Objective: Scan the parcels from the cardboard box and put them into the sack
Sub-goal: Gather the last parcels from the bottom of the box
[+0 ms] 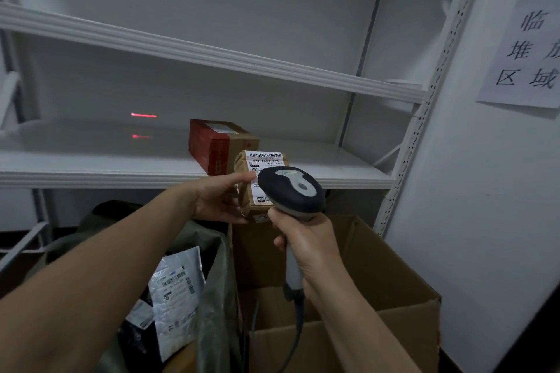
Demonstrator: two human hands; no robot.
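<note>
Obs: left hand (212,200) gripped the brown parcel (247,200) by its side, held up above the cardboard box (378,275), in front of the shelf (91,160). The right hand (306,242) had its grip closed round the scanner (291,191) handle, head close over the label. The red scan line (144,115) fell on the shelf's back wall, well left of the barcode (265,155). Risk: no read, since the beam missed; parcel could enter the sack (218,251) unscanned.

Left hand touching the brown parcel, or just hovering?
Touching. Head view: the left hand grips the brown parcel, one digit on its label, the others under its lower edge.
</note>
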